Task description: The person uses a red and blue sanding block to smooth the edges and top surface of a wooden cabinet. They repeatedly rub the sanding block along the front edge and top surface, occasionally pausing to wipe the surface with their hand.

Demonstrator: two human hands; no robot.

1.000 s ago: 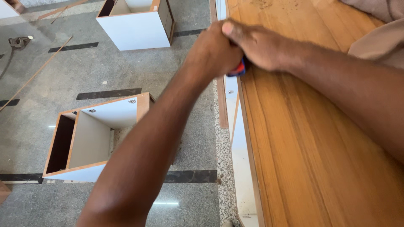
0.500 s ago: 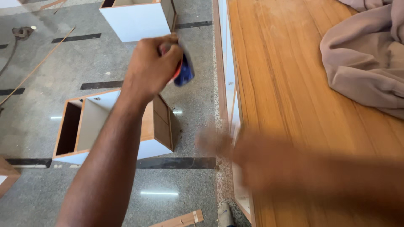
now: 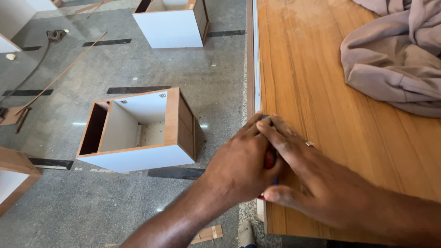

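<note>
My left hand (image 3: 241, 163) is closed around a small red and blue hand tool (image 3: 269, 159), which sits against the left edge of the wooden board (image 3: 330, 87). Only slivers of the tool show between the fingers. My right hand (image 3: 317, 181) lies flat on the board with its fingers stretched over the left hand's fingers and the tool, a ring on one finger. A white edge strip (image 3: 256, 59) runs along the board's left side above the hands.
A crumpled grey cloth (image 3: 395, 59) lies on the board at the upper right. On the grey stone floor to the left stand an open cabinet box (image 3: 138, 133), another white box (image 3: 170, 23), thin wooden strips (image 3: 59, 76) and a cable (image 3: 48, 41).
Half a second ago my left hand held the tool up over the floor. It has come back down to the board's edge, and my right hand has settled over it.
</note>
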